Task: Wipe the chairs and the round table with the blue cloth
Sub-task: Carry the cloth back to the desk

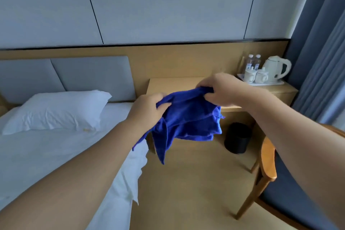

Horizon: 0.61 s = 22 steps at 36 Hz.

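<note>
Bedside desk, hands gripping blue cloth

chair cut by right edge, bottle labels perhaps too small

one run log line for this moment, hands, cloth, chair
left hand: gripping blue cloth | right hand: gripping it | cloth: bunched, in air | chair: untouched, lower right

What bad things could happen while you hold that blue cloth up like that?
1. The blue cloth hangs bunched between the left hand and right hand, so a loose corner might brush the white bed sheet and dirty it.
2. Swinging it toward the desk could knock the mugs or kettle.
3. The chair stands close and could be bumped.
</note>
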Available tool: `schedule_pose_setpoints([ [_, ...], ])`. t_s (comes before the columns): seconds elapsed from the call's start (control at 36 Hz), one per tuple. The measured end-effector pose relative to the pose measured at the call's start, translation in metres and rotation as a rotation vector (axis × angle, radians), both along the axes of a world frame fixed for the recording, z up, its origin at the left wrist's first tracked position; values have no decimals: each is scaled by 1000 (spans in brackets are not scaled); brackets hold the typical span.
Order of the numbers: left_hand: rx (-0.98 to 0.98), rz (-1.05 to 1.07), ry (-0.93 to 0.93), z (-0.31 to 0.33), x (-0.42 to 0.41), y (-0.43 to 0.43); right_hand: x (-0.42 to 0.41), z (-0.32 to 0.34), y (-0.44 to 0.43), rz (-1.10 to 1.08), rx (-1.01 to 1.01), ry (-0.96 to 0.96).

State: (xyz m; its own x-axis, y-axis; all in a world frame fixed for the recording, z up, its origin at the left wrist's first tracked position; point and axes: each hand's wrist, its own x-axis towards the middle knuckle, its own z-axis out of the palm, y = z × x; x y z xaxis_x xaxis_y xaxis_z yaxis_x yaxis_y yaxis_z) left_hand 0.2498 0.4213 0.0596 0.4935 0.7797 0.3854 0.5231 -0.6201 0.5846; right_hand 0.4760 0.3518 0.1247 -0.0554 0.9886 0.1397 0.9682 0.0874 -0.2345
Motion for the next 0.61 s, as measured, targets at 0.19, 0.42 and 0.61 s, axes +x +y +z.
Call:
schedule_pose_setpoints([
  [0.19,-46,221,337,9,66,101,63,-6,99,50,71,66],
  [0.42,-414,147,-140,13,116,186,93,-25,172,197,-249,116],
  [0.61,-476,-177,-182,3,129,273,122,-57,267,87,-250,376],
])
